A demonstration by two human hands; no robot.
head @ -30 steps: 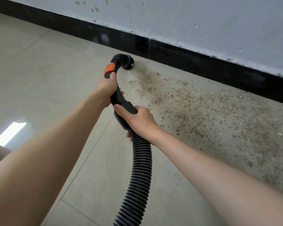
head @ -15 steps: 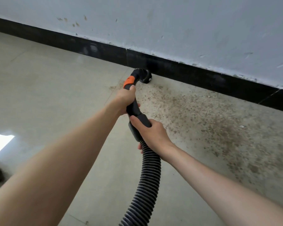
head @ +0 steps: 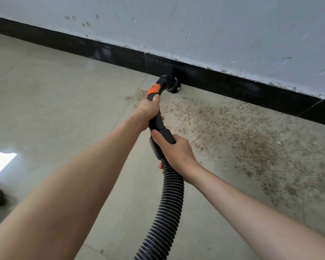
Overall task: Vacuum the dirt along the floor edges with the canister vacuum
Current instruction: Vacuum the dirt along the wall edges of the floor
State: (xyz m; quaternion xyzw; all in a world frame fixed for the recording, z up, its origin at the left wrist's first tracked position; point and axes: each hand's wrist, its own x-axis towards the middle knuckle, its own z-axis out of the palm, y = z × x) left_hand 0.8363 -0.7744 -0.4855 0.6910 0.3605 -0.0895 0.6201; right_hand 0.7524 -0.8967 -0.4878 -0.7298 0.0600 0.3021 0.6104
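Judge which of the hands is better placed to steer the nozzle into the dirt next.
Left. The left hand grips the wand just behind the orange collar, nearest the nozzle; the right hand holds the hose cuff farther back.

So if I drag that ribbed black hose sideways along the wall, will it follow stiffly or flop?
Probably flop: the ribbed hose already curves loosely below the right hand, so it should bend and trail. The rigid handle, gripped by the left hand too, likely steers the nozzle at the baseboard.
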